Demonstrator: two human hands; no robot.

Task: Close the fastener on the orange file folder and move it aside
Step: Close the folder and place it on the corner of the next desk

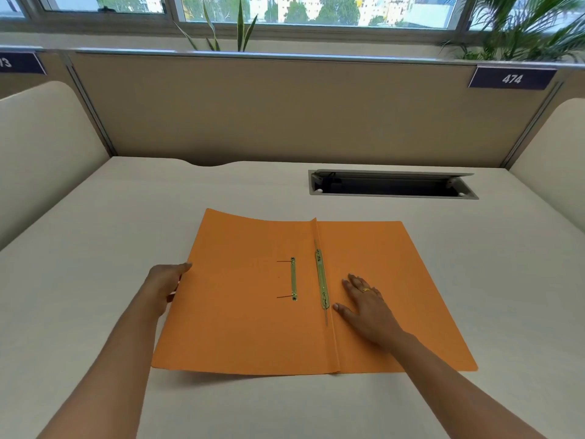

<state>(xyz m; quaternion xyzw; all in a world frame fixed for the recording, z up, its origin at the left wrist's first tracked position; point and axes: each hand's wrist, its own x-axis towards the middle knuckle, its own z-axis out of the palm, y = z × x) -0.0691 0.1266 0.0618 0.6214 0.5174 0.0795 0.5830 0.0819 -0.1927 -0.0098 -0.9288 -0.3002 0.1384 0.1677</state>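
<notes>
An orange file folder (247, 312) lies open on the white desk (95, 280). Its left cover is slightly raised off the desk. A metal fastener strip (322, 285) runs along the spine fold. A second, shorter metal strip (293, 278) sits on the left cover, with two thin prongs pointing left. My left hand (167, 285) grips the outer edge of the left cover, fingers partly hidden under it. My right hand (364, 304) rests flat on the right cover, fingers spread, just right of the fastener, with a ring on one finger.
A grey cable tray (392, 185) with its lid open is set into the desk behind the folder on the right. Beige partition panels (285, 112) enclose the desk at the back and both sides. Plants stand beyond the partition by the window.
</notes>
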